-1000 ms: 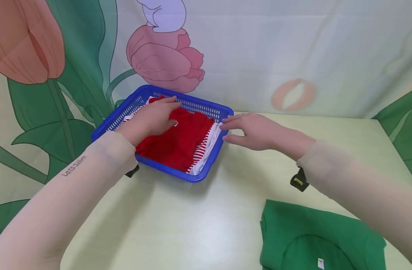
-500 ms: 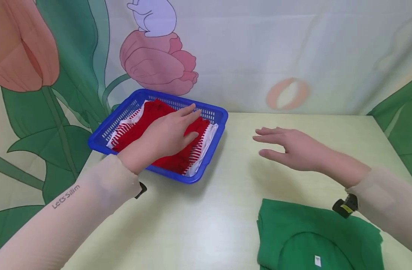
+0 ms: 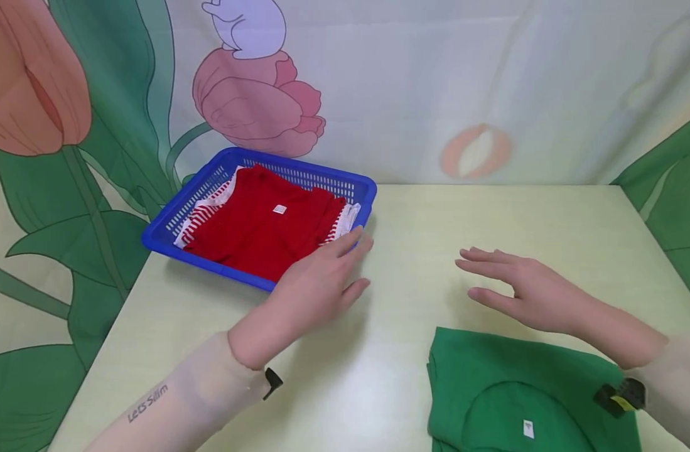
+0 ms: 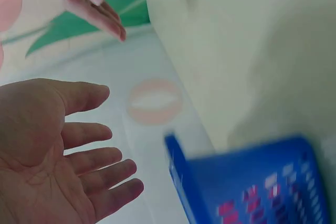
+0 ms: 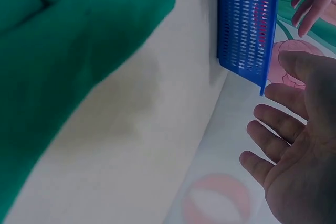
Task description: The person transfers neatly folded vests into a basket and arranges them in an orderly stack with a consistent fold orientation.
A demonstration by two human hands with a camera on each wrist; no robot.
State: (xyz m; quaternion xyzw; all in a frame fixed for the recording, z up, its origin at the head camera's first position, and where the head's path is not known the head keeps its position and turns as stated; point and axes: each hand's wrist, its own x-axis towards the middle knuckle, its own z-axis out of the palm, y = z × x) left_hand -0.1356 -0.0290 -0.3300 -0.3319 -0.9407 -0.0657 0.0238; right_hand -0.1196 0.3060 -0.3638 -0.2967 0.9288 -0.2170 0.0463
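My left hand (image 3: 319,279) hovers over the near right corner of a blue plastic basket (image 3: 209,267), fingers extended and holding nothing. Its bare palm shows in the left wrist view. Inside the basket lies a folded red shirt (image 3: 254,220) with a small white label, on top of red-and-white striped cloth (image 3: 200,216). My right hand (image 3: 539,292) is in the air above the table, palm facing left, fingers relaxed and nothing in them. Below it a folded green shirt (image 3: 491,376) with a white neck label lies at the front right, partly covered by the right wrist camera.
A pale table (image 3: 412,251) carries the basket at its back left. Behind stands a curtain (image 3: 407,94) printed with tulips and a white animal. Black wrist cameras sit on both cuffs, including the left wrist camera (image 3: 273,382).
Both hands have drawn away from the basket's inside and rim, moving right and toward the front. The red shirt's label is uncovered now. The basket and green shirt stay in place.
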